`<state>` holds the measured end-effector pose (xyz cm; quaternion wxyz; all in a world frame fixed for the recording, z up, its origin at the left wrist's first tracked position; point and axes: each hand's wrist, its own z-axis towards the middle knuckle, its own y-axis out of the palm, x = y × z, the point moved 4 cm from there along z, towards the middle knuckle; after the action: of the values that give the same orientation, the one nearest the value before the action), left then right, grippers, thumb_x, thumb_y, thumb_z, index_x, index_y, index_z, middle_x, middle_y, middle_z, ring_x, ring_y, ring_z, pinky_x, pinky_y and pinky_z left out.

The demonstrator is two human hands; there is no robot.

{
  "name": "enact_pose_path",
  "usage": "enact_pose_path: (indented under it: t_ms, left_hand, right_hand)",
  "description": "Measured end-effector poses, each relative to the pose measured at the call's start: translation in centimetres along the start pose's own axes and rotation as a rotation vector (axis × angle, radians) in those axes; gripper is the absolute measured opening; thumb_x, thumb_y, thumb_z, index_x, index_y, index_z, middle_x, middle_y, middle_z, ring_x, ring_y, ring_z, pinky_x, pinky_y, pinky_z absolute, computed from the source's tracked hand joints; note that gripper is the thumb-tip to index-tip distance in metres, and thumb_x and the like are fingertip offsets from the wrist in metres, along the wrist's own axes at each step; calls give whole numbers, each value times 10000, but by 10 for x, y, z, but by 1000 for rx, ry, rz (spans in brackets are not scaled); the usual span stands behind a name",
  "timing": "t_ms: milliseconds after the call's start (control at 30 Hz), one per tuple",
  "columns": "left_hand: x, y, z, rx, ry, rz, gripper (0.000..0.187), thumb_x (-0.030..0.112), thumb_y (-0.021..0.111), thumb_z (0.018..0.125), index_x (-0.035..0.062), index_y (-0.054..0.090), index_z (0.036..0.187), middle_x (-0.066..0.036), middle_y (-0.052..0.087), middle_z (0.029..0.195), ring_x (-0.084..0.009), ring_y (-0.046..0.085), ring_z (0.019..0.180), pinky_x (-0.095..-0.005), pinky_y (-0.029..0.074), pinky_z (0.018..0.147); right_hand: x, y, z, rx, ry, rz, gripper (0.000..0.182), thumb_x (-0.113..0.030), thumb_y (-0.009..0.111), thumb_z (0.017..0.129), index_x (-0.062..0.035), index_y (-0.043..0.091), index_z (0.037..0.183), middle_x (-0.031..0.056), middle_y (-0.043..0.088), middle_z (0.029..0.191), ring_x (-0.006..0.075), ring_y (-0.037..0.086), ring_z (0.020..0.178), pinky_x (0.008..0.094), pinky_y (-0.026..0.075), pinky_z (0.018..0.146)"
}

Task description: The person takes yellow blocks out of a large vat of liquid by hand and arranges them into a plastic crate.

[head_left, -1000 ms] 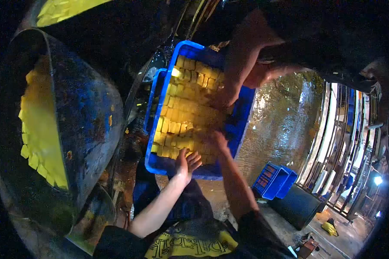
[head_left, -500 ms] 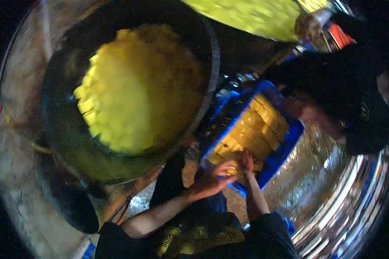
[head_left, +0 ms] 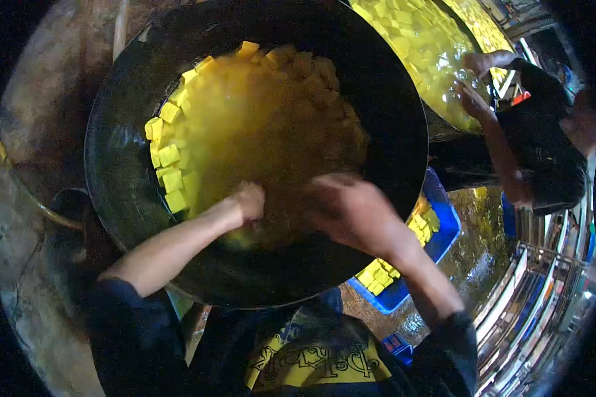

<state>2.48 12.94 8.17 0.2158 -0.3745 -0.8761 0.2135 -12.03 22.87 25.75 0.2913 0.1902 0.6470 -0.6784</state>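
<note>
A large dark wok (head_left: 122, 192) holds cloudy liquid with many yellow blocks (head_left: 172, 180) along its left side and brownish ones at the top and right. My left hand (head_left: 248, 202) is over the near part of the liquid, fingers curled and pointing down; what they hold, if anything, is hidden. My right hand (head_left: 344, 202) is above the liquid to the right, blurred by motion, its fingers not clear. Under my right forearm, a blue crate (head_left: 448, 218) with yellow blocks stands beside the wok.
At the upper right a co-worker (head_left: 543, 132) reaches both hands into a second vessel of yellow blocks in liquid (head_left: 414, 40). Stacked trays or slats (head_left: 530, 298) stand at the right. A thin pipe (head_left: 46, 212) runs along the left wall.
Both my hands have moved from the blue crate to over the wok. The view has turned left, so the wok is now in front of me. The co-worker's hands now reach into the second vessel.
</note>
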Motion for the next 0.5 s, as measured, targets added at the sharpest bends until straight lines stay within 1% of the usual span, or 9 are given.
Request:
enact_pose_path:
  t_ms: [33, 67, 100, 167, 267, 367, 433, 500]
  left_hand:
    - [-7, 21, 8, -106, -9, 33, 290, 138, 538, 775, 4, 610, 1022, -175, 608, 994, -322, 565, 983, -439, 471, 834]
    - [-12, 37, 16, -149, -13, 35, 297, 144, 531, 783, 6, 604, 1037, -173, 594, 1021, -318, 550, 1005, -435, 459, 849]
    - [-15, 49, 22, -179, -13, 21, 305, 150, 525, 792, 8, 598, 1052, -171, 580, 1047, -315, 534, 1027, -431, 448, 864]
    - [-19, 67, 28, -215, -14, -35, 320, 162, 511, 809, 12, 585, 1081, -167, 552, 1099, -308, 504, 1070, -423, 426, 895]
    - [-27, 80, 36, -239, -25, -157, 342, 180, 491, 835, 18, 567, 1126, -161, 511, 1177, -297, 457, 1136, -411, 392, 940]
    - [-46, 85, 41, -229, -47, -352, 364, 199, 471, 861, 23, 548, 1171, -155, 469, 1256, -286, 411, 1202, -399, 359, 986]
    - [-61, 81, 42, -196, -73, -535, 379, 211, 458, 878, 27, 536, 1201, -151, 442, 1308, -279, 380, 1246, -391, 336, 1016]
    - [-72, 58, 24, -143, -94, -674, 394, 223, 444, 895, 31, 524, 1231, -147, 414, 1360, -272, 349, 1290, -383, 314, 1047]
  right_hand:
    - [6, 36, 22, -518, 189, -55, 325, -191, 609, 796, -47, 555, 1082, 178, 613, 941, 360, 597, 832, 404, 514, 696]
    - [17, 77, 33, -856, 330, -91, 318, -178, 551, 827, -64, 542, 1124, 191, 616, 1009, 341, 576, 1009, 457, 468, 855]
    - [31, 114, 36, -987, 338, -150, 320, -191, 555, 825, -67, 545, 1119, 187, 615, 1012, 340, 575, 1008, 457, 466, 856]
    - [53, 170, 29, -942, 261, -259, 326, -218, 563, 819, -72, 552, 1110, 180, 612, 1019, 336, 574, 1004, 455, 463, 860]
    - [74, 213, 18, -857, 227, -281, 337, -257, 574, 810, -79, 563, 1096, 169, 609, 1028, 331, 573, 999, 453, 457, 865]
    - [88, 229, 17, -837, 210, -231, 351, -297, 586, 801, -87, 574, 1083, 157, 605, 1037, 325, 571, 993, 452, 452, 870]
    - [97, 233, 21, -845, 204, -172, 362, -323, 593, 795, -92, 581, 1073, 150, 603, 1044, 322, 570, 990, 450, 448, 874]
    - [109, 229, 31, -864, 208, -75, 374, -350, 601, 789, -97, 588, 1064, 143, 601, 1050, 318, 569, 986, 449, 445, 877]
